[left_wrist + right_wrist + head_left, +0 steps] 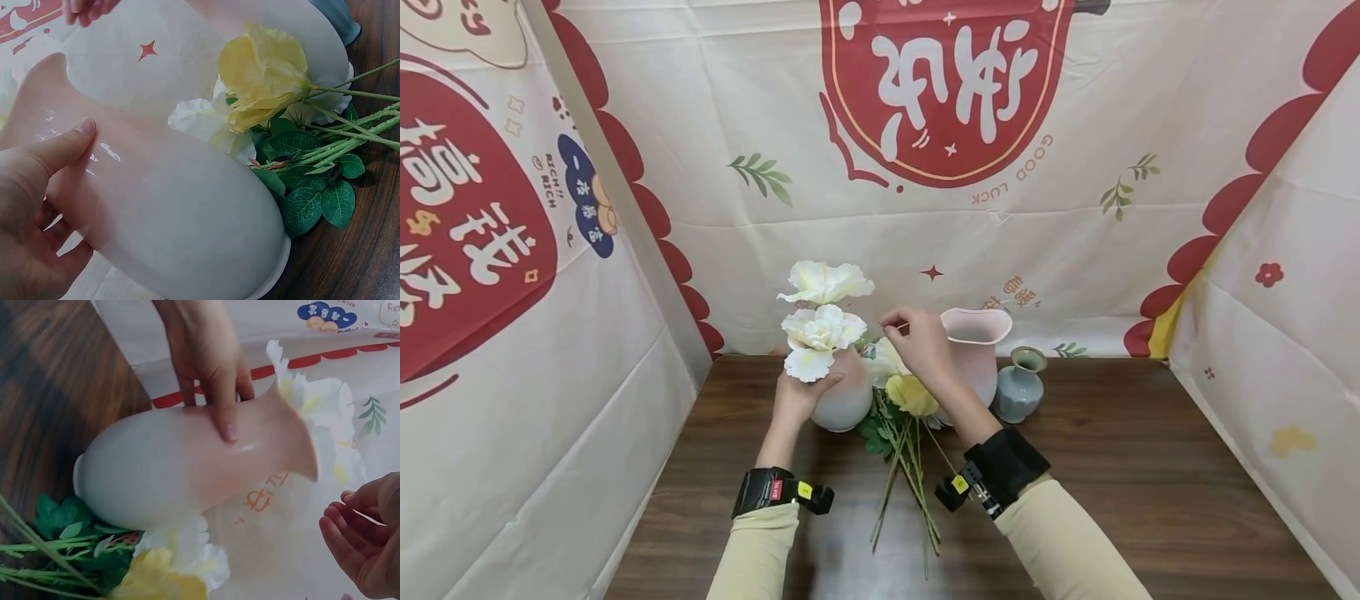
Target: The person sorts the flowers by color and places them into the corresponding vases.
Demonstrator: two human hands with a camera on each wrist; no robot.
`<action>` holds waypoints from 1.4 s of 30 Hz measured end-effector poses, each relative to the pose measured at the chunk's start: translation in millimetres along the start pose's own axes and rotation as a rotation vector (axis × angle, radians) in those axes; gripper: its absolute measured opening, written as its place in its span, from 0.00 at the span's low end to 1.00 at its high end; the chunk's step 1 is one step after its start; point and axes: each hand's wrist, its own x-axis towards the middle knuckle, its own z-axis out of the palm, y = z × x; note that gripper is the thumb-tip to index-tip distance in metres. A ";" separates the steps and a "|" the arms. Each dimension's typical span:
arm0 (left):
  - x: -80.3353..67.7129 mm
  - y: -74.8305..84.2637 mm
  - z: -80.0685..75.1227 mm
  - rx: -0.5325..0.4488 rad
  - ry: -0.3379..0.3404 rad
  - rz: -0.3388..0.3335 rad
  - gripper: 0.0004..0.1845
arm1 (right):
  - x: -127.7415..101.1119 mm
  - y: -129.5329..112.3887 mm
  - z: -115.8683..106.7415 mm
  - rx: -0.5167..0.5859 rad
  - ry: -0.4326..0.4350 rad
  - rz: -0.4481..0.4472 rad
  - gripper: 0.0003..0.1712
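The left hand (795,398) wraps round the neck of a vase (844,398) that stands on the table (1150,467), near its back edge and left of the middle. In the left wrist view the thumb (59,150) lies flat on the smooth pink side, and the other fingers curl round the far side. Two white flowers (822,312) stick up out of the vase. The right hand (921,342) is up beside the blooms with its fingers bent in. It looks like it may be pinching a stem, but the pictures do not show this clearly, so one cannot tell if it holds anything. Just to the right of the vase a yellow flower (912,394) and some more stems (904,479) lie flat on the table, with their cut ends pointing to the front edge. Behind them stand a tall pink vase (981,354) and a small blue vase (1021,385), close to the back edge. The step in hand seems to be fixing the flowers in the vase. To do it well, the left hand should hold the vase firm so it does not tip, since the glaze looks slippery. The right hand should move softly and hold the stems, not the petals.
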 end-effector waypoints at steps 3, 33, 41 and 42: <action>0.2 -1.9 0.2 -0.017 0.000 -0.009 0.42 | -5.5 6.7 1.2 -0.009 -0.009 0.014 0.07; 1.1 -4.0 0.2 -0.003 -0.030 -0.045 0.45 | -82.8 60.2 30.5 0.050 -0.120 0.047 0.03; -0.6 1.1 -2.7 0.000 -0.029 -0.040 0.45 | -106.4 82.0 39.0 -0.016 -0.184 0.094 0.03; -0.6 1.2 -3.0 0.000 -0.030 -0.041 0.44 | -108.7 85.2 39.7 -0.027 -0.188 0.103 0.03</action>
